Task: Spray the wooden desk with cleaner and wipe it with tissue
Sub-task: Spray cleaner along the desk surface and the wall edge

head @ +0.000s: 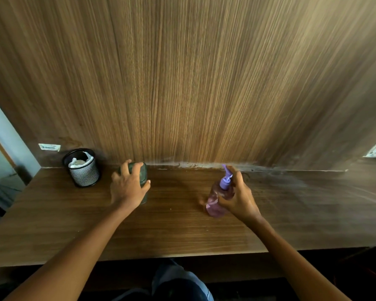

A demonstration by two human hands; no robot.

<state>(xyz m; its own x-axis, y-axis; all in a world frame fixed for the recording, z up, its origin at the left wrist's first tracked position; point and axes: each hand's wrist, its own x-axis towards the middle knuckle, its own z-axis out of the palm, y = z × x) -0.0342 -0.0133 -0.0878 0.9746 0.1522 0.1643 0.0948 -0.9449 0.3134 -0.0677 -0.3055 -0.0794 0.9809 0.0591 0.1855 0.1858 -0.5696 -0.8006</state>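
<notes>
Gripping the spray bottle (218, 199) in my right hand (240, 197): fingers are curled round its translucent purple body and my forefinger is up beside the lilac nozzle. The bottle tilts over the right-centre of the wooden desk (182, 232); whether its base touches the top, I cannot tell. My left hand (127, 187), well apart from the right, is clamped from above on a dark green, rounded container (142, 170) standing left of centre, fingers spread over its lid. At the far left stands a black mesh cup (84, 175) stuffed with crumpled white tissue (80, 162). Streaky wood-grain back panel (182, 83) behind, with pale smears along the far joint.
</notes>
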